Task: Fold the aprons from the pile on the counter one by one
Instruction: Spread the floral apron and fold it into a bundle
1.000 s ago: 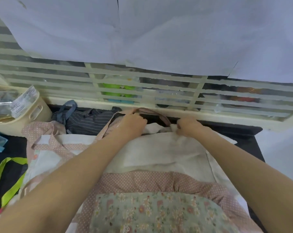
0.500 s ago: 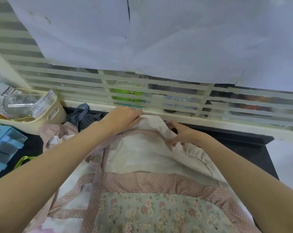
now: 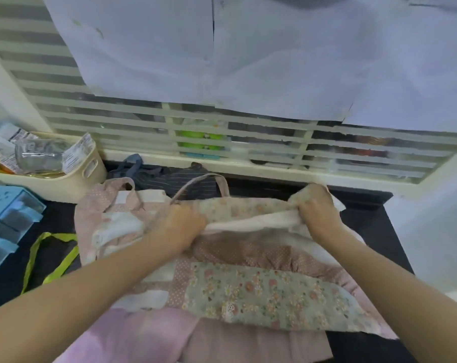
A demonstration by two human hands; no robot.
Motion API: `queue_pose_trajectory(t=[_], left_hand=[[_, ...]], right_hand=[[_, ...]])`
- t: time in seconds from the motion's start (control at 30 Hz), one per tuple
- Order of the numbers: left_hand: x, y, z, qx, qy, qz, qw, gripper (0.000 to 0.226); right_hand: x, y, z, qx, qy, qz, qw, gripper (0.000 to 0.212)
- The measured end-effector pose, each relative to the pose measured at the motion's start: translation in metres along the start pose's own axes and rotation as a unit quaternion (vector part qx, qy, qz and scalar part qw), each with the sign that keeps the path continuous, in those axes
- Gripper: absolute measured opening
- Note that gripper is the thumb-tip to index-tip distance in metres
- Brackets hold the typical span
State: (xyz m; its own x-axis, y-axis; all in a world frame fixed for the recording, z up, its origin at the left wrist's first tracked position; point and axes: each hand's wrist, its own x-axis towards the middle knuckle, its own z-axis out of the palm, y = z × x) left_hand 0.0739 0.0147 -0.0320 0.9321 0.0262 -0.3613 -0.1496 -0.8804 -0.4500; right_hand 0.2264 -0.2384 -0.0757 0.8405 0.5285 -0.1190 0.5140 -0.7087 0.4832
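From the head camera, both hands are bunched on one fold of the floral apron; the left hand has its fingers curled round the gathered edge on its side, and the right hand grips the same edge at the other end, knuckles up, cloth crumpled inside the fist. Between the two grips the fold hangs slack and sags a little; nearer the person than the grips the apron's flowered panel and dotted pink frill lie spread on the dark counter, over a plain pink cloth. Beyond the left grip the neck strap loops loose, lying over a dark striped garment at the back; outside the left grip lie more pink dotted cloth and a lime-green strap, with a cream basket and a blue tray further out. The stuff looks light, thin and quite limp, so I'd judge it will droop wherever it is not held; the corners of the folded edge seem the sensible place to hold, kept taut between the hands; the ruffle and loose strap look liable to bunch or trail out of the fold.
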Motion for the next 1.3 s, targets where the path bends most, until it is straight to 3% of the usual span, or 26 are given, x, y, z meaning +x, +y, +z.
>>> queue_pose_trajectory(t=[0.07, 0.1, 0.17, 0.23, 0.27, 0.33, 0.4, 0.47, 0.53, 0.6, 0.67, 0.73, 0.77, 0.8, 0.87, 0.93, 1.0, 1.1, 1.17, 1.2, 1.23, 1.3], left_hand=[[-0.005, 0.029, 0.014, 0.011, -0.053, 0.057, 0.997, 0.027], [-0.006, 0.037, 0.020, 0.012, -0.053, 0.065, 0.996, 0.026], [-0.004, 0.038, 0.023, 0.003, -0.044, 0.046, 0.998, 0.025], [-0.001, 0.030, 0.017, -0.012, -0.029, 0.014, 0.999, 0.027], [0.001, 0.028, 0.013, -0.008, -0.016, 0.012, 1.000, 0.028], [0.002, 0.032, 0.010, -0.018, -0.043, 0.043, 0.998, 0.029], [-0.005, 0.043, 0.012, -0.056, -0.161, 0.089, 0.981, 0.030], [0.002, 0.040, 0.016, -0.083, -0.290, 0.123, 0.946, 0.035], [0.025, 0.029, 0.015, -0.172, -0.318, 0.133, 0.923, 0.038], [0.046, 0.019, 0.002, -0.304, -0.210, 0.142, 0.918, 0.022], [0.063, 0.018, -0.012, -0.371, -0.050, 0.117, 0.920, 0.010], [0.077, 0.024, -0.018, -0.330, 0.073, 0.086, 0.937, 0.022], [0.084, 0.028, -0.018, -0.287, 0.088, 0.079, 0.951, 0.035], [0.093, 0.033, -0.019, -0.246, 0.070, 0.075, 0.964, 0.052], [0.104, 0.035, -0.020, -0.216, -0.015, 0.067, 0.974, 0.086], [0.122, 0.035, -0.019, -0.227, -0.114, 0.079, 0.964, 0.103], [0.134, 0.038, -0.014, -0.258, -0.191, 0.096, 0.942, 0.110], [0.141, 0.047, -0.013, -0.239, -0.198, 0.098, 0.946, 0.109], [0.138, 0.055, -0.011, -0.217, -0.150, 0.096, 0.960, 0.102], [0.135, 0.057, -0.006, -0.208, -0.121, 0.091, 0.966, 0.098], [0.134, 0.060, -0.001, -0.205, -0.097, 0.085, 0.970, 0.093], [0.133, 0.062, 0.008, -0.225, -0.073, 0.057, 0.970, 0.086]], right_hand=[[-0.015, -0.003, 0.011, 0.038, -0.093, -0.007, 0.995, 0.013], [-0.019, -0.005, 0.013, 0.025, -0.099, -0.026, 0.994, 0.005], [-0.031, -0.003, 0.008, -0.016, -0.102, -0.063, 0.993, 0.011], [-0.048, 0.003, -0.004, -0.021, -0.061, -0.052, 0.997, 0.022], [-0.053, 0.008, -0.010, -0.013, -0.003, -0.036, 0.999, 0.023], [-0.064, 0.013, -0.007, -0.007, 0.043, -0.008, 0.999, 0.022], [-0.077, 0.005, 0.004, -0.001, -0.100, -0.072, 0.992, 0.024], [-0.083, -0.009, 0.016, 0.082, -0.297, -0.120, 0.944, 0.026], [-0.074, -0.008, 0.020, 0.190, -0.387, -0.127, 0.893, 0.026], [-0.058, 0.001, 0.021, 0.298, -0.351, -0.090, 0.883, 0.028], [-0.039, 0.014, 0.021, 0.407, -0.211, 0.022, 0.888, 0.033], [-0.026, 0.027, 0.023, 0.372, -0.098, 0.146, 0.911, 0.036], [-0.025, 0.033, 0.025, 0.307, -0.101, 0.190, 0.927, 0.040], [-0.024, 0.041, 0.033, 0.262, -0.144, 0.226, 0.927, 0.048], [-0.024, 0.047, 0.045, 0.271, -0.237, 0.269, 0.893, 0.062], [-0.020, 0.048, 0.053, 0.382, -0.297, 0.287, 0.827, 0.060], [-0.016, 0.046, 0.049, 0.505, -0.290, 0.321, 0.747, 0.047], [-0.012, 0.042, 0.046, 0.599, -0.195, 0.385, 0.675, 0.024], [-0.006, 0.050, 0.037, 0.626, -0.082, 0.357, 0.688, 0.003], [0.000, 0.057, 0.025, 0.652, -0.024, 0.308, 0.692, 0.009], [0.005, 0.067, 0.009, 0.694, 0.034, 0.255, 0.672, 0.014], [0.011, 0.089, -0.022, 0.793, 0.102, 0.181, 0.573, 0.021]])
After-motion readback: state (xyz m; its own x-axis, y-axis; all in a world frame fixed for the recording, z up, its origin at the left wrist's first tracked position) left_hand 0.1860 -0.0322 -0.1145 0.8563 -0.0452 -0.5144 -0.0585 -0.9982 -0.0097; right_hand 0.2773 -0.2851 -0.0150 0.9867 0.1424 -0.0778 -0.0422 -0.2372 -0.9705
